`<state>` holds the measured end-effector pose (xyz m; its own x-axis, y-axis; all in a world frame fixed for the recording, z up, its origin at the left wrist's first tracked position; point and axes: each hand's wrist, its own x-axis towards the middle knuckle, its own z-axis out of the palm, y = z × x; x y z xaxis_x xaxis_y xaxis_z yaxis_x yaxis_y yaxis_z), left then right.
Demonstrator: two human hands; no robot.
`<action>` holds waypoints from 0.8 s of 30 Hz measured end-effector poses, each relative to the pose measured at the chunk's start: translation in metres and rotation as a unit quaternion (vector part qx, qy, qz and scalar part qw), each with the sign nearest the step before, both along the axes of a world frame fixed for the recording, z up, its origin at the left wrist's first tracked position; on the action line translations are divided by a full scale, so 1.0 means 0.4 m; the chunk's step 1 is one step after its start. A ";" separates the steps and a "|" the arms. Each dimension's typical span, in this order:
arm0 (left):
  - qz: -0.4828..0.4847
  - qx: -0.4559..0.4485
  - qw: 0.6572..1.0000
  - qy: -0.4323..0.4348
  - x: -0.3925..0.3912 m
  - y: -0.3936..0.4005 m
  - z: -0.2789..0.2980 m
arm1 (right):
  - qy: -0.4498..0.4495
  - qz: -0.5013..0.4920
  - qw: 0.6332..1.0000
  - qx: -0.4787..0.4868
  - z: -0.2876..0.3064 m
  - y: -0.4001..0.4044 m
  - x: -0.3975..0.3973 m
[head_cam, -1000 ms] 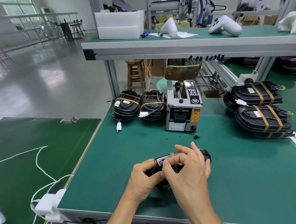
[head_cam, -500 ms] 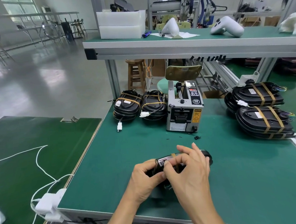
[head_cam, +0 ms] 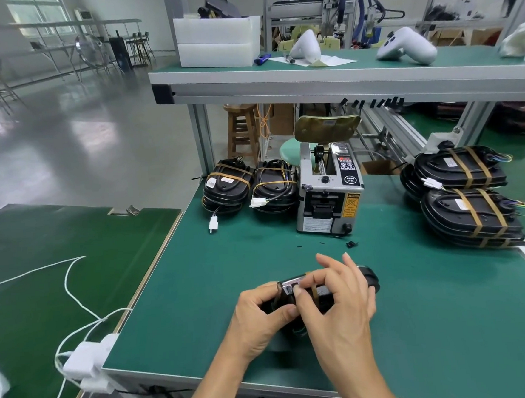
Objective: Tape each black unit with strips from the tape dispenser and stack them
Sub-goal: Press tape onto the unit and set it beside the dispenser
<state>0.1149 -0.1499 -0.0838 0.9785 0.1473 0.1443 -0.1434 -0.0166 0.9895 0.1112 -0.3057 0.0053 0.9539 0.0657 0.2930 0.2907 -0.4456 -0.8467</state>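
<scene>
Both hands, left hand (head_cam: 260, 317) and right hand (head_cam: 340, 305), grip one black unit (head_cam: 369, 276) above the table (head_cam: 199, 296).

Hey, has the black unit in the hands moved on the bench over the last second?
No. The black unit sits equally near the small black clip before the tape dispenser; only the camera shifted.

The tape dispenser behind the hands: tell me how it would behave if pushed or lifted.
The tape dispenser is a boxy metal-cased machine sitting flat on the green mat, so it probably feels heavy and rigid. A low push would likely slide it, not tip it. The tape roll up top may shift if it is tilted.
</scene>
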 end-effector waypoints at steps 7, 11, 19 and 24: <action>-0.012 -0.007 1.000 -0.006 -0.001 0.003 -0.001 | -0.006 0.003 1.000 -0.003 0.002 0.005 -0.003; -0.012 -0.005 1.000 -0.012 -0.001 0.001 0.002 | -0.001 0.005 1.000 -0.001 -0.005 0.001 0.000; -0.002 -0.016 1.000 -0.004 -0.002 -0.003 0.007 | -0.051 0.028 0.998 0.037 -0.020 -0.026 -0.001; -0.010 -0.024 1.000 0.009 -0.003 -0.005 0.010 | -0.171 0.066 0.981 -0.071 -0.056 -0.034 -0.017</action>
<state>0.1136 -0.1519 -0.0797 0.9837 0.1338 0.1200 -0.1255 0.0336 0.9915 0.1044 -0.3194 -0.0170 0.7824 0.2453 0.5725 0.6093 -0.4921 -0.6218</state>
